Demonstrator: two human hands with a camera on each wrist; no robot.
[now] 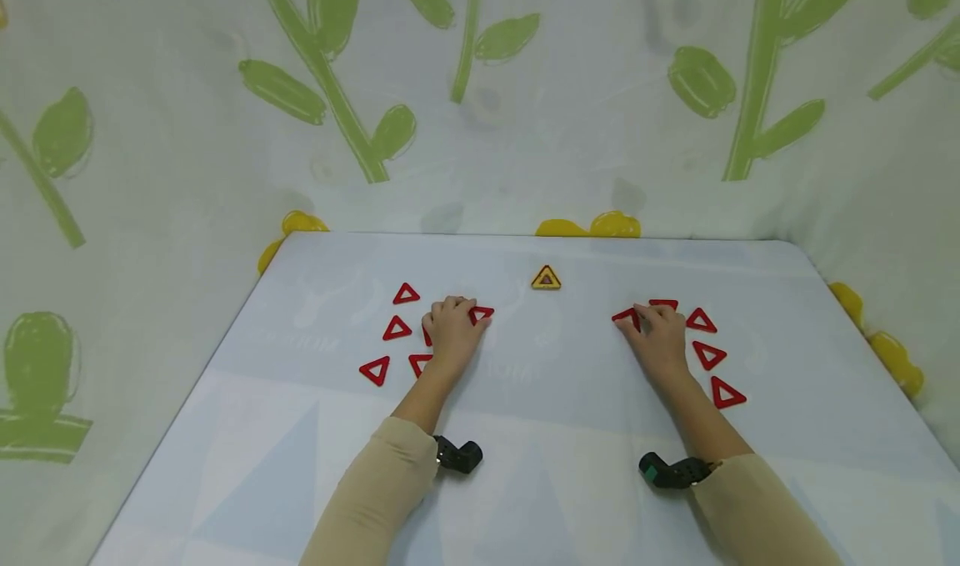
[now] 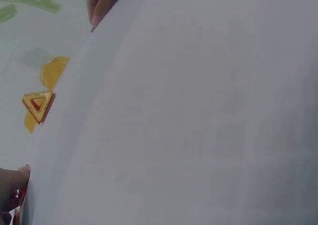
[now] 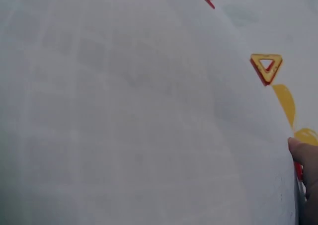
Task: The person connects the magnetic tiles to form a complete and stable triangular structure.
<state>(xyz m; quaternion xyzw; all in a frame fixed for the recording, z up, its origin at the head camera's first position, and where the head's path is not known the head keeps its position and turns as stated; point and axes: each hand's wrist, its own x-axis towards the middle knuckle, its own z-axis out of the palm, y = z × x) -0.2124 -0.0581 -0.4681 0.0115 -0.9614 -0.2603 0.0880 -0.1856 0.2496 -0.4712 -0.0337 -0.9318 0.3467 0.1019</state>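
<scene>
My left hand (image 1: 453, 333) pinches a red triangular tile (image 1: 483, 309) with an open middle, holding it at the table's surface left of centre. Over on the right, my right hand (image 1: 658, 341) grips another red triangular tile (image 1: 625, 313) between thumb and fingers. Between and beyond both hands, a yellow triangular tile (image 1: 546, 286) lies on the table; red shows beneath it in the right wrist view. In the left wrist view, the thumb of the left hand (image 2: 12, 185) is at the lower left edge, with red just below it.
Several red triangles, among them one at the far left (image 1: 406, 300), lie beside and partly under the left hand. More red triangles, one of them low right (image 1: 718, 395), curve around the right hand. The white table (image 1: 525, 433) ends at a leaf-patterned cloth (image 1: 510, 166).
</scene>
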